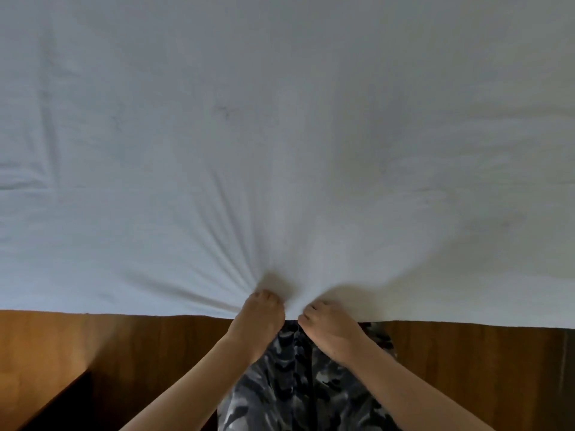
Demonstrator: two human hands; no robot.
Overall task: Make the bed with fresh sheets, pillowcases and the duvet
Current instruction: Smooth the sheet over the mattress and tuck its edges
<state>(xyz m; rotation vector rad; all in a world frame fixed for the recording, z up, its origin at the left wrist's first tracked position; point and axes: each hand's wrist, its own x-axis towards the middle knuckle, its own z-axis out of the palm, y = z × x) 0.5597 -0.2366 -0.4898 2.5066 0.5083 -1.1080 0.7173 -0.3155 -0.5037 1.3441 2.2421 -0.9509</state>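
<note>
The sheet (280,135) spreads from nine o'clock through twelve to three. At six, both hands meet side by side on its near edge, left hand (259,318) toward seven, right hand (329,328) toward five. The floor (109,353) lies beneath, the person's legs (295,384) between the forearms.

Two bare forearms, no sleeves, watch or rings showing, end in the left hand (256,318) and right hand (329,325). Between the forearms show soft grey, black and white camouflage-patterned trousers (295,384).
</note>
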